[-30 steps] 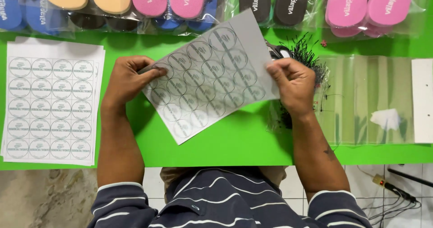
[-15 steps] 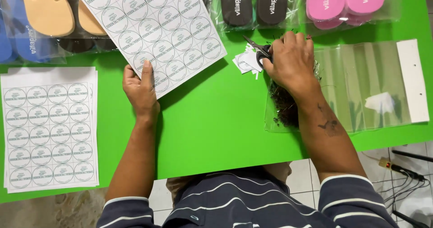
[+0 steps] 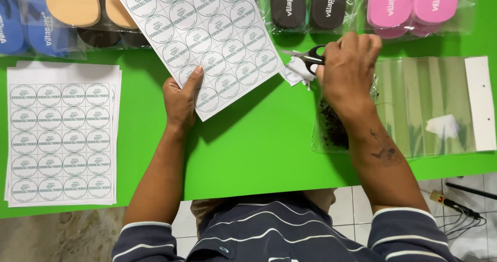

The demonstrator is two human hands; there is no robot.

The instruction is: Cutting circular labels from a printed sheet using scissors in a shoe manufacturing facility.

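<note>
The left hand (image 3: 180, 102) pinches the lower edge of a light, floppy sticker sheet (image 3: 199, 37) lifted over the green surface's (image 3: 259, 148) far edge, best held near its margin, while the right hand (image 3: 346, 70) closes around small scissors (image 3: 309, 59).

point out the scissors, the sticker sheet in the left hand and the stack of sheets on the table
scissors (image 3: 309, 59), head view, on the black handle loop
sticker sheet (image 3: 207, 29), head view, middle of the sheet
stack of sheets (image 3: 61, 137), head view, middle of the top sheet

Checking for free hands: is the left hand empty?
No, the left hand holds a sheet of round stickers by its lower edge.
</note>
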